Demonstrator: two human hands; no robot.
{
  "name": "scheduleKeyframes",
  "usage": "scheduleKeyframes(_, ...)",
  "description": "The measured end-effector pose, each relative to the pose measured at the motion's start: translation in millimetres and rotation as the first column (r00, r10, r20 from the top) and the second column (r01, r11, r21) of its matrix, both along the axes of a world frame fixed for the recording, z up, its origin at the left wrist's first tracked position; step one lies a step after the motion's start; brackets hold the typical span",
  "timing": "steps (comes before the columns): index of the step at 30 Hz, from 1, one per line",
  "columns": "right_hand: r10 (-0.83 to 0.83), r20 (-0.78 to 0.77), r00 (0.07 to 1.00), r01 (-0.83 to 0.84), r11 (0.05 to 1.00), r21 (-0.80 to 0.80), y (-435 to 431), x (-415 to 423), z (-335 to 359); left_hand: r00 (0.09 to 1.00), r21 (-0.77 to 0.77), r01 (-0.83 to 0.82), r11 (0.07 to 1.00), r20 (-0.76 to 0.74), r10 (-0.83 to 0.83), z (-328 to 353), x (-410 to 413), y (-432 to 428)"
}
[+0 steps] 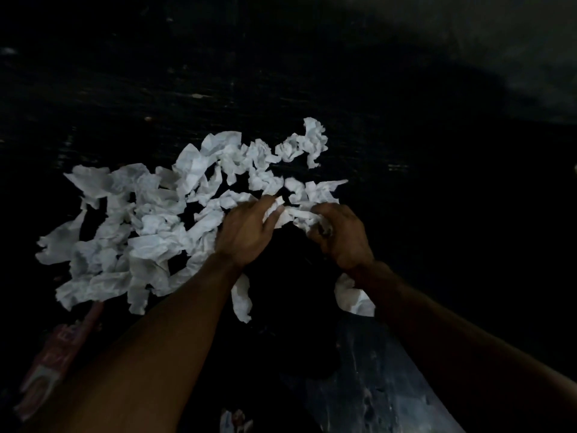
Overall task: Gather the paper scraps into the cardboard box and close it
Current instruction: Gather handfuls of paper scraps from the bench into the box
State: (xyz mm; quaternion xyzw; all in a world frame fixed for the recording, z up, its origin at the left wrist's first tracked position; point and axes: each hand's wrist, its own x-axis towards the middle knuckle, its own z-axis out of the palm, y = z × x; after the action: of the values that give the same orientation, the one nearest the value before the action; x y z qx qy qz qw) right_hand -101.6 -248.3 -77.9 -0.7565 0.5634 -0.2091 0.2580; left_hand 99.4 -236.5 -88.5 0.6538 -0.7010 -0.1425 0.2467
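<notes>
Several crumpled white paper scraps (150, 220) lie spread over a dark surface, mostly left of centre. My left hand (246, 232) rests at the pile's right edge with its fingers curled around a scrap. My right hand (343, 235) is beside it, fingers closed on a bunch of scraps (299, 217) that stretches between both hands. Two loose scraps lie nearer me, one (242, 298) under my left wrist and one (352, 298) under my right wrist. No cardboard box is recognisable in the dim view.
A reddish printed flat object (59, 354) lies at the lower left, too dim to identify. A pale grey worn patch of surface (374, 385) shows at the lower right. The far side is dark.
</notes>
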Motion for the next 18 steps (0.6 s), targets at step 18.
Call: scheduleKeyframes(18, 0.051, 0.347, 0.936, -0.004, 0.991, -0.133, 19.2, -101.2, 141.0, 0.990, -0.240, -0.116, 0.964, -0.108, 0.092, 154.8, -71.2, 49.6)
